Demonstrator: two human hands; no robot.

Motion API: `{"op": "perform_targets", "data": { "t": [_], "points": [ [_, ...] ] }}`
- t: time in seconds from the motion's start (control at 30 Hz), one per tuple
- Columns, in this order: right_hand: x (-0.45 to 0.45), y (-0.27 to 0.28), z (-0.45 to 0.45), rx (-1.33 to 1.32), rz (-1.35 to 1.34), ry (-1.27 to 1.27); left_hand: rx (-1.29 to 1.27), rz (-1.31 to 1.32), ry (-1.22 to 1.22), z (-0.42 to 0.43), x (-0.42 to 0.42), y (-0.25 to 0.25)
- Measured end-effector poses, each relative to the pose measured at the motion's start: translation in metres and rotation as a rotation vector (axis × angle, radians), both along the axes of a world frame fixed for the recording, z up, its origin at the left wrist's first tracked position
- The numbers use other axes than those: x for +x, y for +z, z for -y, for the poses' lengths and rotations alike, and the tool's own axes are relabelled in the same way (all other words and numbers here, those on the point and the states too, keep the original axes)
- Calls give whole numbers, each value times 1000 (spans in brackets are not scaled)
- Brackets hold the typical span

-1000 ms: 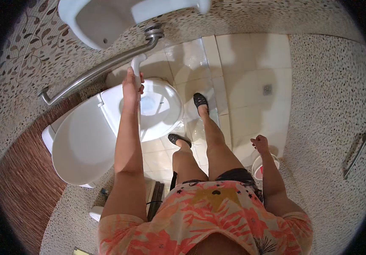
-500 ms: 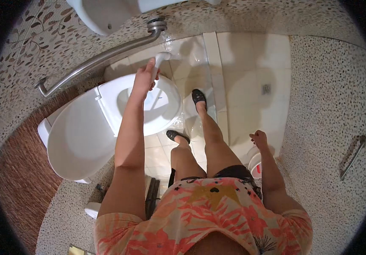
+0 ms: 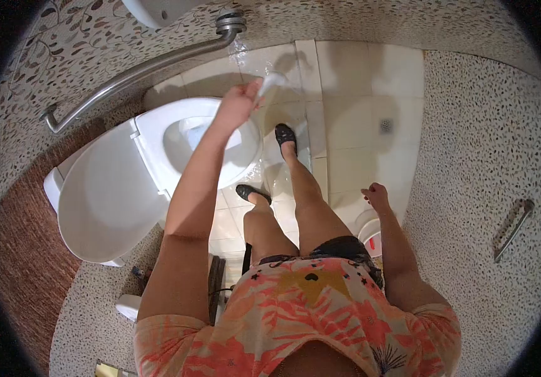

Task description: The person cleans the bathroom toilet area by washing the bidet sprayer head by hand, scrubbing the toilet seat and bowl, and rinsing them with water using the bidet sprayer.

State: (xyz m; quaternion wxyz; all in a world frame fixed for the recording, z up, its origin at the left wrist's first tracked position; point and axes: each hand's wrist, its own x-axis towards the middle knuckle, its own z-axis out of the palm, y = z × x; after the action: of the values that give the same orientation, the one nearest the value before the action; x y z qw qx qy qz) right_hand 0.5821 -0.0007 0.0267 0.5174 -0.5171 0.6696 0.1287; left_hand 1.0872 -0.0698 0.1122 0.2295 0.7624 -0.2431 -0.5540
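My left hand (image 3: 239,107) is closed around the handle of a white handheld shower head (image 3: 270,83). It is stretched out over the front of the toilet bowl (image 3: 251,157), and a faint white streak runs right from the head. The toilet seat (image 3: 151,135) is down and its lid (image 3: 101,195) is raised. Inside the bowl I see a pale blue and white patch, partly behind my arm. At my right side, my right hand (image 3: 377,196) hangs with curled fingers, apparently holding nothing, above a white bucket (image 3: 366,231) with a red thing inside.
A metal grab bar (image 3: 138,72) runs along the pebbled wall, near a white basin (image 3: 157,9). Wet tiles surround my dark shoes (image 3: 285,133). A low ledge (image 3: 310,81) crosses the floor, with a drain (image 3: 385,126) beyond. Another bar (image 3: 514,229) is on the right wall.
My left hand has moved right and slightly up with the shower head, off the bowl's middle toward its front edge. The whole view has shifted slightly. My right hand stays by the bucket.
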Motion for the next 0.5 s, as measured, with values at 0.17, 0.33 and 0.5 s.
{"op": "perform_targets", "data": {
  "t": [0.17,0.33,0.5],
  "points": [
    [-3,-9,-10,-20,-15,16,12,38,-251,-15,-59,-17],
    [10,1,-23,100,-61,82,32,93,-268,-3,-69,-13],
    [13,6,-33,152,-70,46,93,97,-510,-15,-94,-29]
  ]
}}
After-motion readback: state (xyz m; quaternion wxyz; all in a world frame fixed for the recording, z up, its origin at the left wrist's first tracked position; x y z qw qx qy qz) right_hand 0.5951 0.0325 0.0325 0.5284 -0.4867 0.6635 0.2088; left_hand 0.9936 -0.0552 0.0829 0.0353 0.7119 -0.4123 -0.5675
